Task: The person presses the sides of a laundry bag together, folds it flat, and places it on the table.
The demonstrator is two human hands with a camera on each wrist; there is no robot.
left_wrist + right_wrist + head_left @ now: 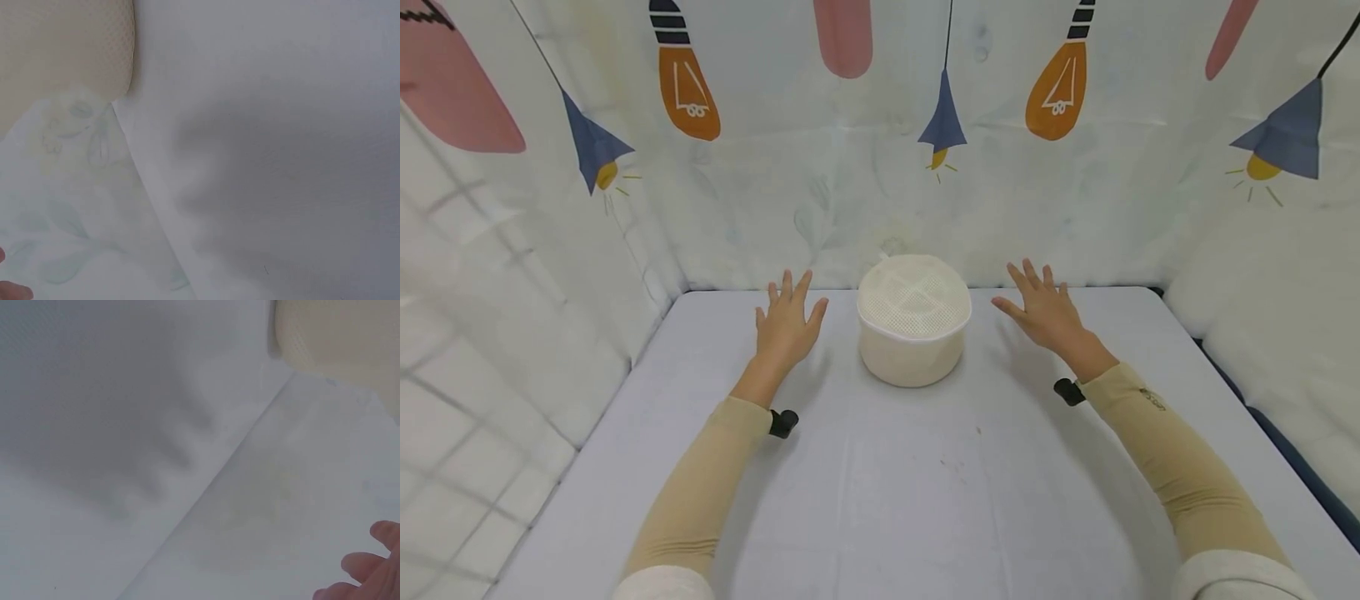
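Observation:
A round cream mesh container [913, 354], soft-looking with a white rim around its netted top, stands upright near the table's far edge. To its left my left hand [786, 329] hovers with fingers spread, apart from it. On the other side my right hand [1047, 312] is held out the same way, also touching nothing. The left wrist view catches the container's side [62, 56] and a couple of fingertips [14, 291] at the corner. In the right wrist view, the container [344, 337] is at the upper right, and several fingers [362, 567] show below.
A white-covered table [910, 500] spreads under both arms, with a few small brownish specks on it. Behind it hangs a pale curtain [745, 208] printed with lamps and bulbs. White fabric also lines the left and right sides. Dark small devices [784, 423] sit at both wrists.

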